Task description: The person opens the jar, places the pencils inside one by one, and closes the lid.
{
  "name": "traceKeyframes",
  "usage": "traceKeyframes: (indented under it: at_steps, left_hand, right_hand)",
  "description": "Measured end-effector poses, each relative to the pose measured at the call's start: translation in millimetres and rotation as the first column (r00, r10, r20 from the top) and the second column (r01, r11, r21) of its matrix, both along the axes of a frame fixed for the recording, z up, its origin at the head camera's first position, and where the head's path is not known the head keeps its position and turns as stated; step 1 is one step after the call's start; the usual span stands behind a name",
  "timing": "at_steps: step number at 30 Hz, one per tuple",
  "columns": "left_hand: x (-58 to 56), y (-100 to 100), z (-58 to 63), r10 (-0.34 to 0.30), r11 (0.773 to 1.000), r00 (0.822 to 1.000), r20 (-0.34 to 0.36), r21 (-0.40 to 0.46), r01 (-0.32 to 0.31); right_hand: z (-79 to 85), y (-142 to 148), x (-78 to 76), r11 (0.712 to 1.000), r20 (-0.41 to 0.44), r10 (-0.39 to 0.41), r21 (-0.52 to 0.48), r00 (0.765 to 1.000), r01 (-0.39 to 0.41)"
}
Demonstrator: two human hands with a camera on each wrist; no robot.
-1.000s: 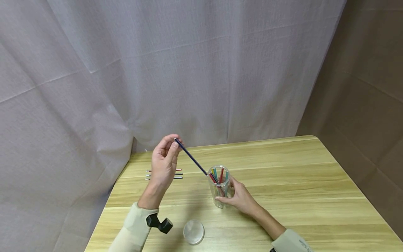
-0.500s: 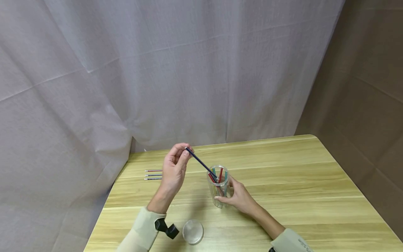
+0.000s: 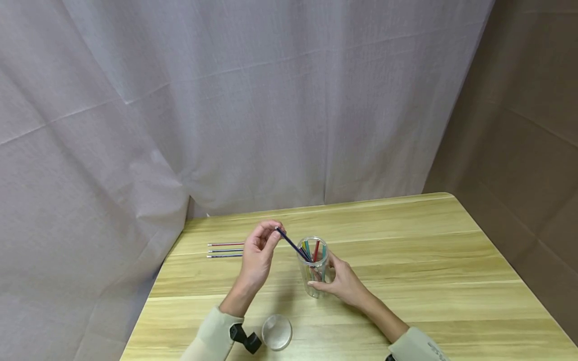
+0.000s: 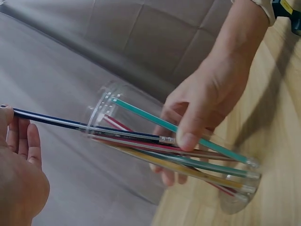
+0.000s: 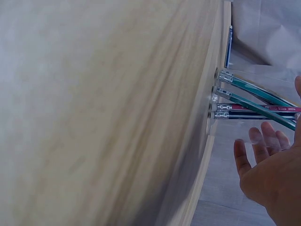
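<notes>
My left hand (image 3: 257, 258) pinches a dark blue pencil (image 3: 289, 241) by its upper end. The pencil slants down through the mouth of a clear jar (image 3: 303, 281). In the left wrist view, that pencil's metal-banded end (image 4: 167, 140) is inside the jar, above its base. My right hand (image 3: 344, 283) grips the jar's side, thumb in front, and the jar stands on the table. Several red, teal, yellow and dark pencils lean inside it. The right wrist view shows their eraser ends (image 5: 221, 107) gathered at the base, near my right fingers (image 5: 242, 160).
Three pencils (image 3: 226, 250), one red and two dark, lie side by side on the wooden table (image 3: 429, 260) to the left, partly behind my left hand. A round clear lid (image 3: 277, 332) lies near the front. Grey curtain (image 3: 271, 125) hangs behind.
My left hand has moved right and down, carrying the dark blue pencil's lower end from the jar's rim into it. The right hand and jar stay in place.
</notes>
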State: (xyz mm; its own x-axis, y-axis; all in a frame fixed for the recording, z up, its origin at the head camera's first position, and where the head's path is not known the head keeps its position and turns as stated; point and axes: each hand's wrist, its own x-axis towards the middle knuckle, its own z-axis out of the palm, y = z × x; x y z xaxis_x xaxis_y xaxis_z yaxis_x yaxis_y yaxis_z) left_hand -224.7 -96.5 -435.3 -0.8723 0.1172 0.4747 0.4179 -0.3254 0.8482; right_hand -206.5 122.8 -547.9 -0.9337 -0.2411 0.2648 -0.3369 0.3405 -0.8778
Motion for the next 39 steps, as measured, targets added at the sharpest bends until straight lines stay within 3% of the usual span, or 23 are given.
traceKeyframes:
  at_steps: [6, 18, 27, 35, 39]
  left_hand:
    - [5.3, 0, -9.7, 0.042, 0.997, 0.999, 0.012, -0.064, -0.041]
    - [4.3, 1, -27.1, 0.031, 0.993, 0.998, -0.060, -0.110, -0.038]
    - [3.1, -2, -38.1, 0.052, 0.989, 0.999, 0.001, -0.139, -0.051]
    - [-0.4, -20, -61.9, 0.129, 0.984, 0.987, 0.100, -0.139, -0.115]
    - [-3.2, -33, -70.1, 0.172, 0.976, 0.978, 0.113, -0.156, -0.154]
  right_hand:
    - [-0.3, 0, 0.0, 1.000, 0.002, 0.002, -0.001, 1.000, -0.002]
    - [-0.4, -1, -0.2, 1.000, 0.008, -0.002, -0.004, 1.000, 0.002]
    - [0.5, 0, 0.9, 1.000, 0.010, 0.006, -0.011, 1.000, -0.006]
    - [0.5, 0, 1.8, 1.000, 0.032, -0.003, -0.005, 0.999, 0.003]
    - [0.2, 0, 1.1, 1.000, 0.023, 0.002, -0.006, 1.000, -0.002]
